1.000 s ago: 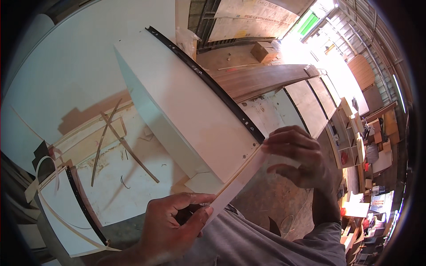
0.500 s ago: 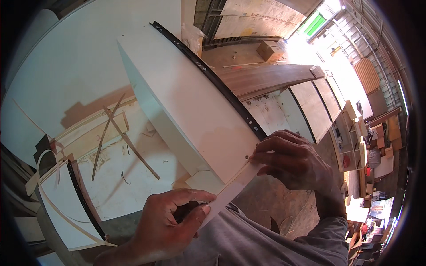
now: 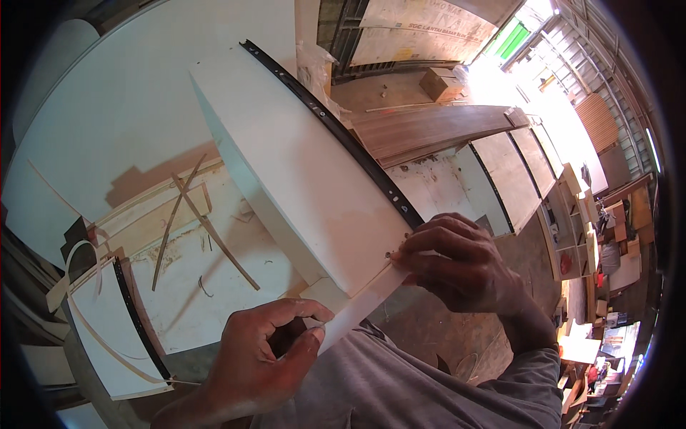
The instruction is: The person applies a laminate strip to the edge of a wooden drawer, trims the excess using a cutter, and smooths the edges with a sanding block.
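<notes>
A white drawer box lies tilted in front of me, with a black metal drawer runner along its right edge. Across its near end runs a white edge-banding strip. My left hand pinches the free lower-left end of this strip between thumb and forefinger, just off the box corner. At the other end my right hand is closed over the strip and the box's near right corner, fingers bent and pressed together. Its fingertips cover part of that corner.
Thin wooden strips lie crossed on a stained white board at left. Beside them is another white panel with a black runner and a curled band. Brown boards and more drawer boxes stand beyond at right.
Both hands and the near end of the drawer box have shifted slightly left. The grip of each hand on the strip looks the same.
</notes>
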Demonstrator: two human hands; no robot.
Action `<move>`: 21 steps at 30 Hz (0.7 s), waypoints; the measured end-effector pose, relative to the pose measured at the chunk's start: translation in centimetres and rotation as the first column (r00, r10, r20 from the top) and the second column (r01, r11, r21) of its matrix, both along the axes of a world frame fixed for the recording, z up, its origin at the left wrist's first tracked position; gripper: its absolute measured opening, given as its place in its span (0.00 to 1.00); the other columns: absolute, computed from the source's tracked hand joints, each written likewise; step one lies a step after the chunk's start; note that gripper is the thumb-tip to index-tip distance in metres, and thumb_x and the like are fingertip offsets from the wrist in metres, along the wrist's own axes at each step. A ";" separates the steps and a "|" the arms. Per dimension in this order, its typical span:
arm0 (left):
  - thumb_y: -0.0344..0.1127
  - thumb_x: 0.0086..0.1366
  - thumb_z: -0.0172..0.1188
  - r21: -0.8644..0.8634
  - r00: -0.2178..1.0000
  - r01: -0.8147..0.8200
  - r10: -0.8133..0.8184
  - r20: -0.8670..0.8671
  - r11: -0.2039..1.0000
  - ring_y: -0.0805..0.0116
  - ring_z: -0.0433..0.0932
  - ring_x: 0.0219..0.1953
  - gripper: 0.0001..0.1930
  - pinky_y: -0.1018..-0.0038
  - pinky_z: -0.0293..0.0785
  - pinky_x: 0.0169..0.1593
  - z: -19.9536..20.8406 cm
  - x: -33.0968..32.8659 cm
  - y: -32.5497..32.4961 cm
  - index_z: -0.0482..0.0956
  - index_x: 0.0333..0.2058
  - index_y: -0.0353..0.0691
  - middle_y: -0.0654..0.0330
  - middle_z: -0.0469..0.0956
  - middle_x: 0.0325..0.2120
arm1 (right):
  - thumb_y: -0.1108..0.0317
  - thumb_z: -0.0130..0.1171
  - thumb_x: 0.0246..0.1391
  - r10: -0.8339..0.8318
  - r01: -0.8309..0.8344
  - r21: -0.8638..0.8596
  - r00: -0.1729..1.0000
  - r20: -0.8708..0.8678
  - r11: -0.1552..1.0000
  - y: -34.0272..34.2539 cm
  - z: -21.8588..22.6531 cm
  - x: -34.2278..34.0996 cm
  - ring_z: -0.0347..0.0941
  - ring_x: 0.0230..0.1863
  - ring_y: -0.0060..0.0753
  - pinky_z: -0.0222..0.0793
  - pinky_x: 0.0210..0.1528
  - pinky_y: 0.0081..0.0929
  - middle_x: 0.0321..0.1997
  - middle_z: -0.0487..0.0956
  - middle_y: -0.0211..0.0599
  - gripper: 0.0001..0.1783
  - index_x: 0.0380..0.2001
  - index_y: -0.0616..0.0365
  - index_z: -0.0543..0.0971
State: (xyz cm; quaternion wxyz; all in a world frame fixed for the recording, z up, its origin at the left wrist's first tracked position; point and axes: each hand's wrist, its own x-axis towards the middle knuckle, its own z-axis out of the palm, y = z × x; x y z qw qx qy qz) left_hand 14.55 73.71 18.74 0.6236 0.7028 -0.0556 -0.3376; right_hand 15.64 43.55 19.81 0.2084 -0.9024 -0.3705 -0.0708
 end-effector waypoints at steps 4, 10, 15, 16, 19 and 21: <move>0.24 0.65 0.61 0.074 0.970 -0.017 -0.002 0.242 0.997 0.81 0.76 0.23 0.09 0.80 0.69 0.27 0.1 -1.1 -1.1 0.82 0.43 0.33 0.62 0.78 0.23 | 0.70 0.72 0.45 -0.054 0.043 0.062 0.981 0.188 0.997 -0.5 -2.2 -1.3 0.79 0.49 0.35 0.76 0.52 0.36 0.45 0.81 0.34 0.21 0.46 0.57 0.85; 0.24 0.57 0.65 0.472 0.283 -0.497 -0.378 0.882 0.729 0.55 0.79 0.34 0.17 0.65 0.73 0.38 1.7 -4.6 -5.9 0.82 0.47 0.33 0.52 0.79 0.36 | 0.70 0.66 0.52 -0.111 0.074 0.145 0.958 0.263 0.987 -0.4 -4.5 -2.7 0.74 0.62 0.41 0.70 0.66 0.45 0.57 0.78 0.42 0.23 0.53 0.62 0.82; 0.22 0.54 0.67 0.356 0.171 -0.505 -0.313 0.934 0.786 0.53 0.77 0.41 0.19 0.61 0.73 0.42 -3.3 -4.7 -8.5 0.82 0.46 0.29 0.50 0.79 0.41 | 0.72 0.60 0.57 -0.161 0.106 0.211 0.951 0.265 0.972 -1.4 -6.6 -3.1 0.71 0.67 0.40 0.63 0.71 0.46 0.62 0.77 0.40 0.21 0.54 0.60 0.82; 0.21 0.55 0.68 0.334 0.124 -0.533 -0.318 0.940 0.777 0.53 0.77 0.40 0.18 0.61 0.73 0.43 -3.5 -4.9 -8.8 0.82 0.46 0.29 0.49 0.78 0.42 | 0.72 0.60 0.57 -0.100 0.052 0.188 0.960 0.260 0.981 -2.2 -6.2 -2.6 0.71 0.67 0.40 0.62 0.71 0.47 0.62 0.77 0.39 0.20 0.54 0.60 0.82; 0.23 0.56 0.68 0.365 0.175 -0.546 -0.324 0.930 0.754 0.53 0.77 0.41 0.17 0.60 0.73 0.43 -3.2 -5.0 -9.3 0.82 0.46 0.28 0.49 0.79 0.42 | 0.68 0.64 0.55 -0.135 0.089 0.305 0.982 0.131 0.948 -5.3 -5.2 -1.1 0.76 0.60 0.43 0.65 0.66 0.46 0.56 0.81 0.39 0.19 0.51 0.57 0.83; 0.23 0.56 0.69 0.376 0.236 -0.563 -0.293 0.927 0.736 0.53 0.77 0.41 0.17 0.61 0.73 0.43 -2.1 -5.6 -9.9 0.82 0.46 0.28 0.49 0.79 0.42 | 0.70 0.66 0.54 -0.166 0.111 0.491 0.984 0.071 0.864 -7.3 -5.9 0.8 0.78 0.52 0.45 0.71 0.58 0.43 0.52 0.82 0.40 0.18 0.50 0.59 0.83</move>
